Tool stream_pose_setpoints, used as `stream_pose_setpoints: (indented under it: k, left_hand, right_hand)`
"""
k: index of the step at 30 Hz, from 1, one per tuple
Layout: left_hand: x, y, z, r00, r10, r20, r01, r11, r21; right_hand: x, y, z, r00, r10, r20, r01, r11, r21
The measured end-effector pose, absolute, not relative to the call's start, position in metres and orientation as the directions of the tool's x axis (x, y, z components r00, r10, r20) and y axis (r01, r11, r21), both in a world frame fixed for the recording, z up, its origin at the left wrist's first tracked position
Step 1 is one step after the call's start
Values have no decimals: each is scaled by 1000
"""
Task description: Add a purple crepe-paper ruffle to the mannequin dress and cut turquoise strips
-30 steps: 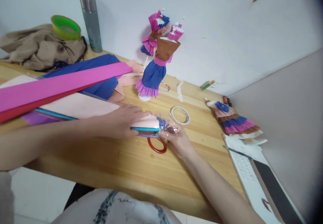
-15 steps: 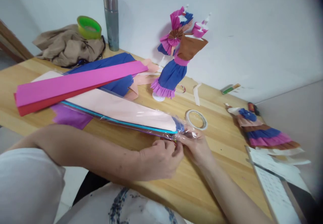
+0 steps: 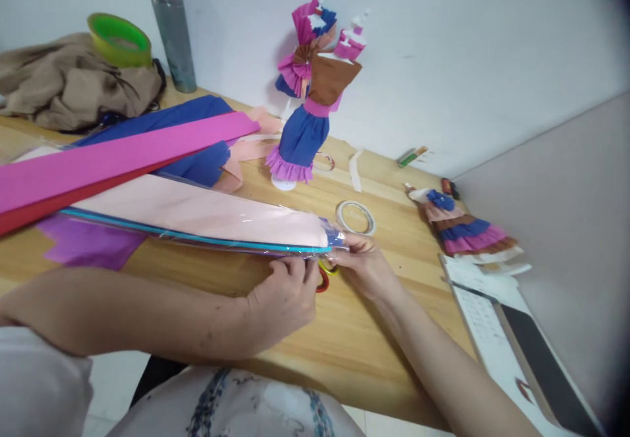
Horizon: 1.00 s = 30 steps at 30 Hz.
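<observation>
A long clear plastic bag of folded crepe paper (image 3: 221,217), pale pink on top with a turquoise edge, slants across the table. Its right end is pinched in my right hand (image 3: 369,268). My left hand (image 3: 290,296) is closed on the bag's near edge, close to that end, with its fingertips partly hidden. Between my hands, red and yellow loops, apparently scissors handles (image 3: 323,281), show from under the bag. A bright pink folded paper strip (image 3: 128,151) and a red one (image 3: 73,197) lie over the bag's left part.
Behind stand dress forms in paper dresses (image 3: 305,136), with a tape roll (image 3: 355,218) nearer. At right lie another dressed form (image 3: 467,224) and a white board (image 3: 492,332). Back left are a thermos (image 3: 172,37), a green-yellow tape roll (image 3: 119,40) and brown cloth (image 3: 73,83).
The view has shifted, so everything sits further left. My left hand has slid slightly left along the bag's edge, and more of the red and yellow loops shows.
</observation>
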<state>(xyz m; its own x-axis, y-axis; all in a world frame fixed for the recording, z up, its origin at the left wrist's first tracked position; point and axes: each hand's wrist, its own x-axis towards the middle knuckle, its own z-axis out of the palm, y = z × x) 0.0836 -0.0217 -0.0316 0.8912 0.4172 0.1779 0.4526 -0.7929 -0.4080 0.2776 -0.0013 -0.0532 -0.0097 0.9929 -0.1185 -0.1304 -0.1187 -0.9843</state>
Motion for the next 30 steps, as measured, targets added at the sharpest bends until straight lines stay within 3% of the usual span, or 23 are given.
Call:
stream_pose_setpoints:
  k: [9,17,23,30]
  left_hand:
    - [86,-20,-31,901,403,161,433,-816,-383]
    - [84,-20,-34,916,388,104,399,-850,-343]
    - [86,-15,-30,945,327,-30,310,-918,-246]
    - [86,-13,-30,958,286,-21,271,-927,-258]
  right_hand:
    - [289,-11,-47,49,980,-191,-124,-184,-975]
    - [294,-11,-44,74,929,-364,-305,-326,-895]
    - [295,3,-46,95,889,-447,-135,-434,-891]
    - [278,15,-39,115,935,-336,-43,-334,-942]
